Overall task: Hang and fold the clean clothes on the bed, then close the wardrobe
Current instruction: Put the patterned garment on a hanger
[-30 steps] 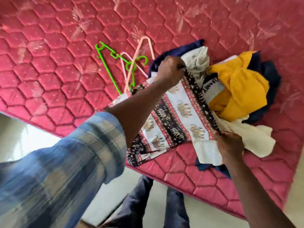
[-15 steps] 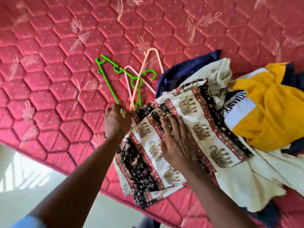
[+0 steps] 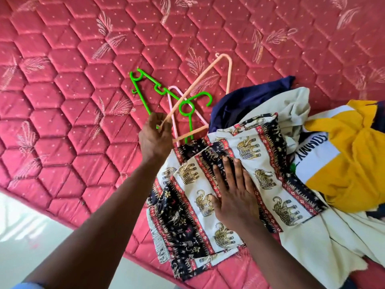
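The red quilted mattress (image 3: 62,101) fills the left, and three plastic hangers lie on it near the middle: a green hanger (image 3: 140,94), a pink hanger (image 3: 173,87) and a peach hanger (image 3: 200,82) crossing over both. The left hand (image 3: 155,138) has its fingers curled round the peach hanger's lower corner, gripping it. Just right, the folded elephant-print cloth (image 3: 270,163) lies at the mattress edge, and the right hand (image 3: 235,197) presses on it, flat, fingers straight. Behind it lie a navy garment (image 3: 245,101) and a cream garment (image 3: 295,105); a yellow garment (image 3: 354,163) is heaped at far right
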### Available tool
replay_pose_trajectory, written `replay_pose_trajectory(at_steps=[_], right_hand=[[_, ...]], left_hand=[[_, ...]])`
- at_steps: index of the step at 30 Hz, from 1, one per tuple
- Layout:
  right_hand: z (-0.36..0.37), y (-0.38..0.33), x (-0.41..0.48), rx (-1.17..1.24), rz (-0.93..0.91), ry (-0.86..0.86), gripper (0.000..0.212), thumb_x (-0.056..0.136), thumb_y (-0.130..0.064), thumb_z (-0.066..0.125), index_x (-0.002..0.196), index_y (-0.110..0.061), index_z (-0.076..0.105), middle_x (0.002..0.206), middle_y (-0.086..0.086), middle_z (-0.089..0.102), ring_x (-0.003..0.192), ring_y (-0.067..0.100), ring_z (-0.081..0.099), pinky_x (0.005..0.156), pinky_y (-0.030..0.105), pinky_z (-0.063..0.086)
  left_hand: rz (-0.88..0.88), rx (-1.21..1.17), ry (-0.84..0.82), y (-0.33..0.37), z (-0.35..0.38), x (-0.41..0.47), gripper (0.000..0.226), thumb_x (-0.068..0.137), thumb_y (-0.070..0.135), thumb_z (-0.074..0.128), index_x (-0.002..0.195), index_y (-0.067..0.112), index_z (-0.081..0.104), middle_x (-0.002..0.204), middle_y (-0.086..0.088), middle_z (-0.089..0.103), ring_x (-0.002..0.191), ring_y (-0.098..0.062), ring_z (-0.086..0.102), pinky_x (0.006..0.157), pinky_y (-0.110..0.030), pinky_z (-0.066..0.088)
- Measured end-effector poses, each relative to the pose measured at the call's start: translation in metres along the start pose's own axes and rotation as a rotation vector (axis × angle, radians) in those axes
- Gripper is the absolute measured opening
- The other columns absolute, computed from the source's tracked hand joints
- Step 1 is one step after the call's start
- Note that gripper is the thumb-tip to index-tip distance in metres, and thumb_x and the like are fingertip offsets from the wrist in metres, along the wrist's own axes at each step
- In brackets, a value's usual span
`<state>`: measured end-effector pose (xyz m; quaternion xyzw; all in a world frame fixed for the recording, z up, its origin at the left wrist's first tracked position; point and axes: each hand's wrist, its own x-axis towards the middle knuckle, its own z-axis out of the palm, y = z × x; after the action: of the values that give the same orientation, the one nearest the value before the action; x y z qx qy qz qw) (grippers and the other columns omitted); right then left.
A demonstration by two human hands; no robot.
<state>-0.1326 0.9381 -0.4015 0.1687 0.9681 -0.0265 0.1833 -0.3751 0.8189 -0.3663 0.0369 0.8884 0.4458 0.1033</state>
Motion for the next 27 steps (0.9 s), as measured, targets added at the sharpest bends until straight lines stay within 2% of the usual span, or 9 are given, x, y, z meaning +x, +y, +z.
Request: replay_pose_trajectory(at_steps=[4, 8, 13, 18, 20, 21, 23, 25, 27], right_hand=[[0.0, -0.002, 0.0, 0.004, 0.002, 0.026, 0.082, 0.096, -0.062, 0.028, 0.165, -0.018, 0.012, 0.172, 0.012, -0.008, 0.159, 0.036, -0.004, 0.126, 0.053, 0.007], [0.001, 0.0, -0.002, 0.006, -0.012, 0.077, 0.081, 0.098, -0.061, 0.031, 0.164, -0.018, 0.016, 0.172, 0.014, -0.003, 0.159, 0.037, 0.0, 0.125, 0.053, 0.009], [0.001, 0.001, -0.001, 0.005, -0.022, 0.076, 0.082, 0.098, -0.062, 0.034, 0.164, -0.019, 0.008, 0.172, 0.014, -0.01, 0.158, 0.037, -0.009, 0.126, 0.054, 0.008], [-0.012, -0.001, 0.002, 0.013, -0.036, -0.053, 0.086, 0.101, -0.061, 0.034, 0.162, -0.023, -0.013, 0.165, 0.012, -0.035, 0.152, 0.038, -0.031, 0.126, 0.052, -0.01], [-0.02, -0.003, 0.003, 0.031, -0.024, -0.106, 0.09, 0.1, -0.06, 0.04, 0.162, -0.024, -0.014, 0.163, 0.012, -0.038, 0.15, 0.038, -0.033, 0.125, 0.054, -0.012], [-0.024, -0.007, 0.001, 0.043, -0.01, -0.116, 0.091, 0.099, -0.057, 0.046, 0.164, -0.024, -0.007, 0.166, 0.013, -0.032, 0.152, 0.039, -0.028, 0.125, 0.054, -0.012], [-0.034, -0.019, -0.01, 0.132, 0.027, -0.003, 0.08, 0.093, -0.048, 0.059, 0.161, -0.023, 0.026, 0.172, 0.015, 0.004, 0.157, 0.041, 0.001, 0.125, 0.056, 0.003], [-0.039, -0.032, -0.028, 0.328, 0.028, 0.177, 0.053, 0.091, -0.036, 0.064, 0.142, -0.022, 0.054, 0.151, 0.012, 0.045, 0.141, 0.035, 0.042, 0.115, 0.054, 0.036], [-0.04, -0.049, -0.051, 0.582, -0.04, 0.134, 0.029, 0.096, -0.028, 0.062, 0.125, -0.023, 0.063, 0.126, 0.003, 0.062, 0.115, 0.025, 0.06, 0.095, 0.044, 0.052]], left_hand=[[0.037, -0.125, 0.056, 0.016, 0.001, 0.005, 0.007, 0.096, 0.031, 0.056, 0.092, 0.034, 0.053, 0.077, 0.01, 0.074, 0.066, -0.015, 0.075, 0.066, -0.048, 0.062], [0.116, -0.037, 0.21, 0.009, -0.014, -0.011, 0.005, 0.101, 0.02, 0.053, 0.102, 0.026, 0.054, 0.085, 0.011, 0.076, 0.065, -0.016, 0.072, 0.061, -0.034, 0.057], [-0.176, -0.502, 0.448, -0.009, -0.058, -0.04, 0.011, 0.11, 0.019, 0.047, 0.102, 0.026, 0.043, 0.077, 0.001, 0.071, 0.049, -0.021, 0.068, 0.041, -0.027, 0.051], [-0.556, -0.938, 0.354, -0.027, -0.088, -0.096, 0.008, 0.11, 0.022, 0.048, 0.103, 0.022, 0.047, 0.07, 0.004, 0.061, 0.056, -0.018, 0.068, 0.049, -0.023, 0.053], [-0.715, -1.05, 0.321, -0.037, -0.092, -0.126, 0.015, 0.11, 0.022, 0.046, 0.097, 0.025, 0.053, 0.06, 0.008, 0.051, 0.053, -0.013, 0.064, 0.048, -0.019, 0.049], [-0.787, -1.106, 0.324, -0.043, -0.094, -0.144, 0.017, 0.109, 0.02, 0.046, 0.095, 0.025, 0.055, 0.054, 0.009, 0.044, 0.048, -0.01, 0.058, 0.045, -0.017, 0.045], [-0.896, -1.201, 0.331, -0.057, -0.095, -0.182, 0.018, 0.107, 0.02, 0.046, 0.094, 0.023, 0.058, 0.051, 0.009, 0.034, 0.039, -0.005, 0.042, 0.04, -0.015, 0.035], [-0.965, -1.223, 0.308, -0.068, -0.09, -0.221, 0.018, 0.106, 0.022, 0.048, 0.093, 0.025, 0.06, 0.062, 0.008, 0.033, 0.038, -0.004, 0.035, 0.038, -0.015, 0.029], [-0.996, -1.226, 0.306, -0.075, -0.086, -0.261, 0.017, 0.105, 0.023, 0.05, 0.096, 0.026, 0.064, 0.068, 0.007, 0.038, 0.04, -0.004, 0.034, 0.037, -0.015, 0.028]])
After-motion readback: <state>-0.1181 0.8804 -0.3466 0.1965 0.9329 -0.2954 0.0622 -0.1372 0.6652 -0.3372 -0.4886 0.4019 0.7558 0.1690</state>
